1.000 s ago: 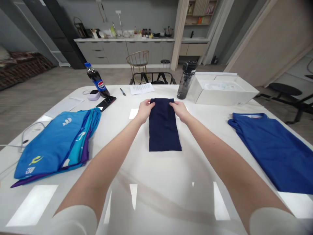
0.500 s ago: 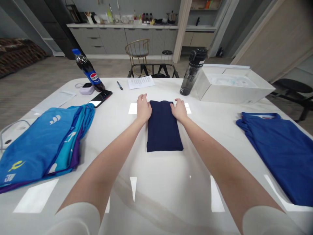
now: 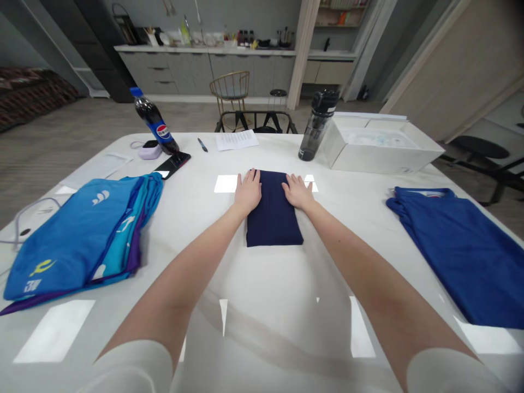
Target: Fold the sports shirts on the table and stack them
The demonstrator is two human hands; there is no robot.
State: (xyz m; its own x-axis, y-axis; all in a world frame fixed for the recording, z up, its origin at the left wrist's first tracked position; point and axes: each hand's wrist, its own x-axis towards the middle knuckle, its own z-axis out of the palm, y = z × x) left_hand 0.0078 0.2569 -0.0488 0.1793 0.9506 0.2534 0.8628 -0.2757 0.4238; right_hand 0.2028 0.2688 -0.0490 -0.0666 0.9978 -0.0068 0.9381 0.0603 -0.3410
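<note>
A dark navy garment [image 3: 273,218], folded into a neat rectangle, lies flat in the middle of the white table [image 3: 262,305]. My left hand [image 3: 248,191] rests on its far left edge, fingers stretched out over the cloth. On the far right edge my right hand [image 3: 298,191] lies with its fingers spread, the fingertips on the fabric. Neither hand grips the garment. To the left is a stack of blue, teal and purple shirts [image 3: 77,229]. A folded blue shirt [image 3: 462,251] lies at the right.
A cola bottle [image 3: 158,123] stands tilted in view behind a phone [image 3: 174,164] and a small lilac case [image 3: 149,150]. Farther back are a pen [image 3: 202,144] and a printed sheet [image 3: 237,140]. A dark water bottle [image 3: 317,128] stands beside an open white box [image 3: 372,158].
Both hands have shifted from the garment's side edges onto its top, and the fingers now lie flatter. The garment stays in place; the camera view has moved slightly.
</note>
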